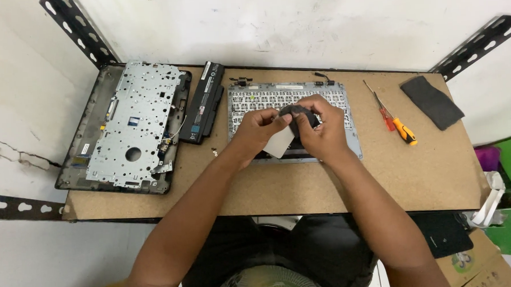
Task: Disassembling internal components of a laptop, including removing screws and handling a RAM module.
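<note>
Both my hands meet over a laptop keyboard panel (345, 99) that lies face down in the middle of the brown board table (303, 187). My left hand (258, 129) and my right hand (321, 129) together grip a small black fan part (299, 114) with a pale flat piece (278, 142) under it. The part is held just above the panel.
A laptop base with a silver metal frame (134, 126) lies at the left, a black battery (204, 102) beside it. Two screwdrivers (395, 123) and a dark cloth (432, 101) lie at the right. Small screws (214, 153) sit near my left wrist. Cardboard boxes (479, 266) stand below right.
</note>
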